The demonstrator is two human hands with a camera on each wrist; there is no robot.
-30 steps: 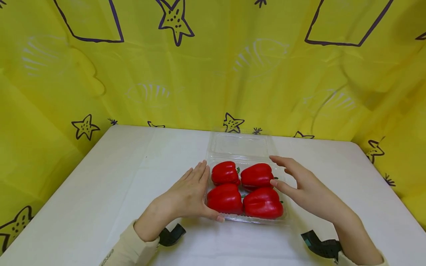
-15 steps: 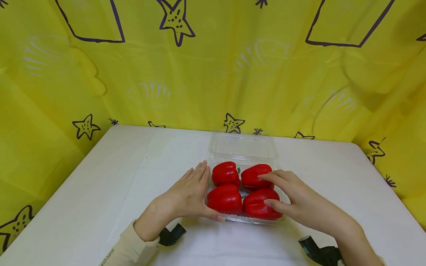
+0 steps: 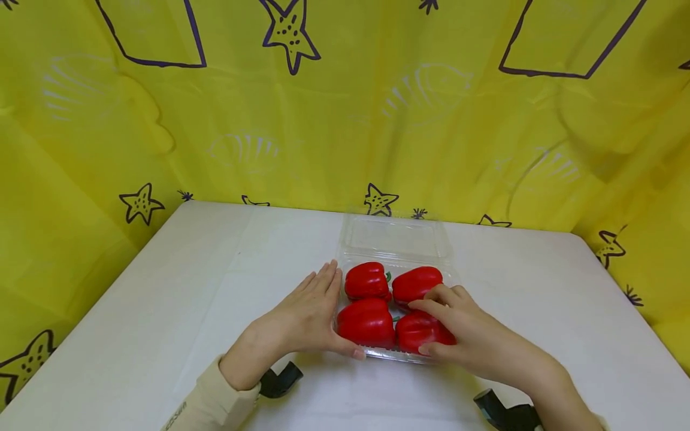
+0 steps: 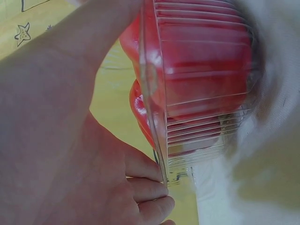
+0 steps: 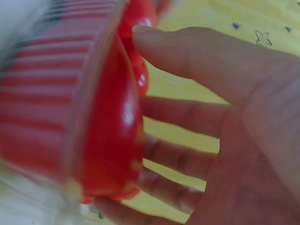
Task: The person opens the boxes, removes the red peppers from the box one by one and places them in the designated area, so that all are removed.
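Observation:
A clear plastic clamshell box (image 3: 377, 353) holds several red bell peppers with green stems, its lid (image 3: 396, 236) folded back toward the curtain. My left hand (image 3: 299, 317) lies along the box's left side, fingers straight, thumb by the front corner. In the left wrist view, its fingertips (image 4: 157, 206) touch the rim. My right hand (image 3: 463, 335) holds the near right bell pepper (image 3: 415, 332), fingers over its far side and thumb at its front. The right wrist view shows this bell pepper (image 5: 112, 126) standing above the rim. Its right part is hidden by my hand in the head view.
Three other bell peppers share the box: far left (image 3: 366, 281), far right (image 3: 415, 284) and near left (image 3: 366, 323). A white cloth (image 3: 178, 311) covers the table. A yellow patterned curtain (image 3: 323, 120) encloses the back and sides.
My right hand has come left and toward me from beside the box, and its fingers and thumb have closed round the near right bell pepper. The left hand stays in place.

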